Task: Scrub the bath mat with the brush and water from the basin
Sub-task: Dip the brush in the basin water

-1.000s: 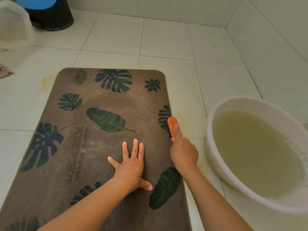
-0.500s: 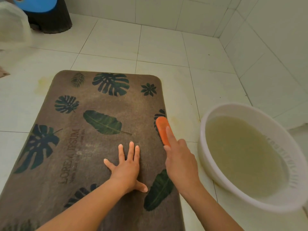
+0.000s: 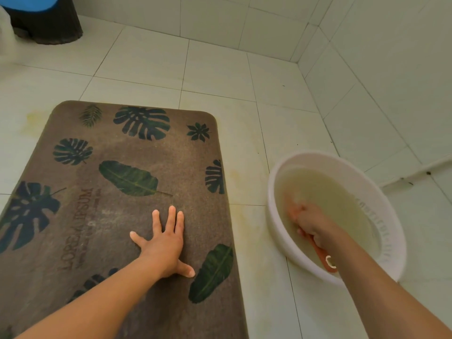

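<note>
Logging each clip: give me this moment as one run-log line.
phase: wetting brush | right hand: dipping orange brush in basin | left hand: flat on bath mat

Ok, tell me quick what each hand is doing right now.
Left hand: open, flat on the bath mat.
Right hand: closed on the orange brush, dipped in the basin.

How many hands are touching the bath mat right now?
1. The left hand lies flat on the bath mat; the right hand holds the brush inside the basin.
</note>
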